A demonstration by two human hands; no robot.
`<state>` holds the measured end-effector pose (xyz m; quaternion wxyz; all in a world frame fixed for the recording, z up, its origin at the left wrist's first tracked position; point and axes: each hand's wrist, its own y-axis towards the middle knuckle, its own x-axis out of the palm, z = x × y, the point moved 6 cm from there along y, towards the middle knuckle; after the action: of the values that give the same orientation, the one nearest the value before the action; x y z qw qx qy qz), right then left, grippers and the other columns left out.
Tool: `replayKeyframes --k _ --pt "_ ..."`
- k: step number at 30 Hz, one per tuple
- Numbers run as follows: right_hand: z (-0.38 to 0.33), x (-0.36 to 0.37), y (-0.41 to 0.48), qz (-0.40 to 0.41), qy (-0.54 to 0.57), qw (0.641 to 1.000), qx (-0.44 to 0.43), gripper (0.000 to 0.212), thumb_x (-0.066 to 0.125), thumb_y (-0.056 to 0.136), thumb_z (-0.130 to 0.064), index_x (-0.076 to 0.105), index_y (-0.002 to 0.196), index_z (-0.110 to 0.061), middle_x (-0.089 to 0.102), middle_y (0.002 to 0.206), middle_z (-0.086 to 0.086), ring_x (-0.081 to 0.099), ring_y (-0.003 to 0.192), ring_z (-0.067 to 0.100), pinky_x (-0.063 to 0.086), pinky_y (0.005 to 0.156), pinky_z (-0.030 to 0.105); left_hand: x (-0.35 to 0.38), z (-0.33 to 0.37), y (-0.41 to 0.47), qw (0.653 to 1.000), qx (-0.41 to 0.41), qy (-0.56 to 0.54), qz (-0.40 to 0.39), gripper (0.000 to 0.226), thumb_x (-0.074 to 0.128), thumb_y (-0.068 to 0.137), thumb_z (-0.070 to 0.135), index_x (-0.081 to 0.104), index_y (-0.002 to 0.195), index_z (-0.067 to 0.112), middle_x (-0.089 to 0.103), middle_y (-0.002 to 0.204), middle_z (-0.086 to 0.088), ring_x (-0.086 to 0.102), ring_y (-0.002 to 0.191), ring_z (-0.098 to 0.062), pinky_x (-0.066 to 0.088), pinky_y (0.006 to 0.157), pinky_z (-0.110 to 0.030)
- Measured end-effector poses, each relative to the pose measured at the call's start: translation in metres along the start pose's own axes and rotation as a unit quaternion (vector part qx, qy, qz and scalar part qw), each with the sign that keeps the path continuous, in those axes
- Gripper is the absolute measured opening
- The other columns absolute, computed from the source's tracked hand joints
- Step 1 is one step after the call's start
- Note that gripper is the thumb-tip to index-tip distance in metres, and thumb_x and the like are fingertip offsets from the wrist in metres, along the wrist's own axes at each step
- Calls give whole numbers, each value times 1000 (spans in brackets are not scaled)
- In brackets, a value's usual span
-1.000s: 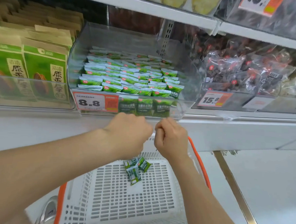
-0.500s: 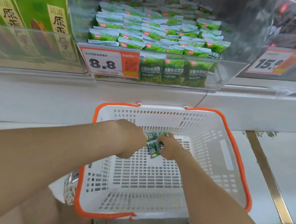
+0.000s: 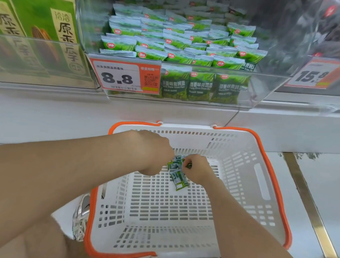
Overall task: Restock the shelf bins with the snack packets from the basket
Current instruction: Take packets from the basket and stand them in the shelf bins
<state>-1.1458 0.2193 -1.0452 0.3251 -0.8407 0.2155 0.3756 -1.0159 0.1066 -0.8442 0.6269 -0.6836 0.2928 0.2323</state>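
Both hands drop from the clear plastic shelf bin (image 3: 263,89) into the white perforated basket with orange rim (image 3: 232,144). The right hand (image 3: 197,169) pinches the last small green snack packets (image 3: 178,177) on the basket floor; the left hand (image 3: 156,153) meets them (fingers hidden, grip unclear). Likely the final load.

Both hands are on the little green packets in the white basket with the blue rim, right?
No, the rim is orange, not blue. The head view shows the left hand and right hand on the little green packets in the white basket.
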Motion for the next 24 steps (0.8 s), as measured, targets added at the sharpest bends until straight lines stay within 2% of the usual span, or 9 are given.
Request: replayKeyframes --k 3,6,8,10,13,16,20,22,24 --pt "-37 -28 -16 30 111 993 -29 26 76 73 -9 53 76 -20 62 77 -7 54 63 13 44 57 27 -8 -4 -2 1000 -18 -18 8 11 47 106 15 57 101 15 49 96 -3 51 74 -21 45 67 -35" --pt "-74 -53 -33 49 162 983 -66 31 80 66 -17 50 74 -20 53 66 0 43 56 14 41 53 32 -22 -8 -9 998 -44 -48 9 17 46 104 10 53 89 15 50 90 -3 56 87 -23 47 74 -36" --pt "-97 -74 -49 98 172 975 -106 33 79 66 -21 47 72 -20 47 63 -4 39 55 12 37 53 31 -35 -11 -18 993 -67 -88 34 21 43 105 10 63 113 12 56 101 -5 60 100 -27 42 66 -35" --pt "-117 -97 -72 201 135 958 -155 37 76 69 -25 40 65 -20 38 56 -7 34 53 12 33 52 31 -48 -13 -28 981 -81 -158 80 29 38 108 13 58 129 13 52 99 -6 60 98 -31 42 62 -35" --pt "-145 -121 -111 359 43 900 -242 43 74 73 -28 32 67 -21 34 62 -8 32 55 15 26 48 30 -59 -13 -39 933 -90 -325 128 26 41 109 13 61 94 4 68 87 -15 76 79 -33 64 65 -44" --pt "-153 -137 -136 420 84 850 -305 43 75 80 -22 34 69 -19 37 66 -4 36 58 20 30 50 34 -63 -14 -52 858 -88 -483 153 26 48 105 7 66 91 -4 76 80 -19 79 74 -32 66 68 -50" --pt "-141 -162 -144 377 315 841 -225 26 69 92 -21 46 82 -15 51 67 0 48 52 18 40 48 37 -76 -16 -74 801 -50 -558 211 31 45 111 25 65 108 1 75 91 -13 79 76 -31 64 79 -56" --pt "-138 -166 -140 275 432 839 -186 20 71 94 -26 58 106 -15 69 82 7 64 60 23 51 50 38 -83 -16 -84 781 -30 -579 232 28 45 112 26 65 109 7 73 97 -12 79 76 -27 66 75 -48" --pt "-135 -171 -135 165 516 825 -157 37 72 92 -29 67 123 -8 76 99 19 70 78 28 55 62 40 -91 -15 -93 753 -13 -608 253 25 44 113 26 64 109 12 71 101 -8 79 76 -27 67 72 -43"
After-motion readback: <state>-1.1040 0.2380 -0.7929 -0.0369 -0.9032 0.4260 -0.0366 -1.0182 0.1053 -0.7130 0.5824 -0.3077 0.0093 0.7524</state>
